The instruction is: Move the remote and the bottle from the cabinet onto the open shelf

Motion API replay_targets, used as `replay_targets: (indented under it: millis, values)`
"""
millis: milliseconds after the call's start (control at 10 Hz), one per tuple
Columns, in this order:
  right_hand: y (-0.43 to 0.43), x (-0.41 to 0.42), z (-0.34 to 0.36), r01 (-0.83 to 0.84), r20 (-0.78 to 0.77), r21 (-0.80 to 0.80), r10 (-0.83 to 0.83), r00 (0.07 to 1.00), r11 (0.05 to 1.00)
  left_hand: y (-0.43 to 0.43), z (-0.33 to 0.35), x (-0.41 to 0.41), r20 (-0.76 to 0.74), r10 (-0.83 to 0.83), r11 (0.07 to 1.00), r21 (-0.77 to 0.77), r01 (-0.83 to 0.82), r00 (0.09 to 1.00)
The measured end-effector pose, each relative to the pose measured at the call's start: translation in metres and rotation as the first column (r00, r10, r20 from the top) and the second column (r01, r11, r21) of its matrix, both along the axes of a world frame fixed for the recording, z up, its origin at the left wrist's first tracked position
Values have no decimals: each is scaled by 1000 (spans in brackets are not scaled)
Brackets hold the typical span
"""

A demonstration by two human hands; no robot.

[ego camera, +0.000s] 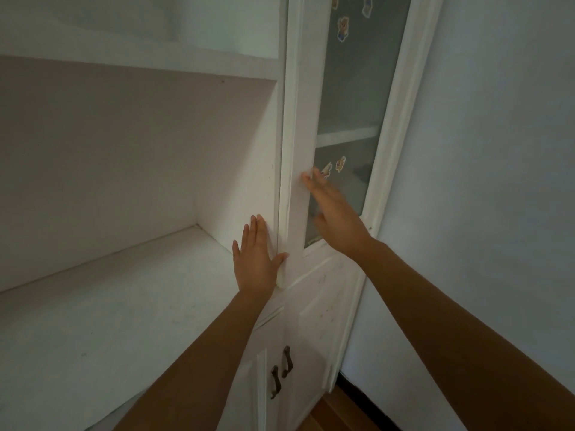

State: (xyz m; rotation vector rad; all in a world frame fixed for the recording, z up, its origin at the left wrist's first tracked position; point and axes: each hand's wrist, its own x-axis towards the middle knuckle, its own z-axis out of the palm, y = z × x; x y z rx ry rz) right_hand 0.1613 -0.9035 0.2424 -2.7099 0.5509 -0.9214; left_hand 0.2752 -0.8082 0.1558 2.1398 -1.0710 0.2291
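So basically nothing is moved yet, as far as I can tell. The person is standing at a tall white wooden cabinet (311,290) with a frosted glass door (348,104) that has little cartoon bear stickers (341,164) on it, and that door is looking shut or very nearly shut.

The left hand (256,256) is lying flat, fingers straight, against the white upright panel between the open shelf and the door, with the thumb touching the door's left edge. Its grip is open and holding nothing. The right hand (333,209) is spread flat too, reaching over the door frame and glass with its fingertips on the frame's left stile. Empty as well, nothing gripped.

To the left, the wide white open shelf (109,306) is sitting bare: no remote, no bottle on the part I can see. Neither of those two things is showing anywhere. My guess is they're sitting behind the frosted glass, but the pane is too cloudy to make anything out.

Down low, two dark metal handles (281,371) are showing on the lower doors.

So my read: the door is just getting worked open, and both items are waiting to be fetched and carried left.
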Motion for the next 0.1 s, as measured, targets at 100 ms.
replay_targets:
  millis: [100]
  values:
    - [5,-14,1,38,53,46,-40,998,998,7,5,-4,-14,-32,999,-11,31,999]
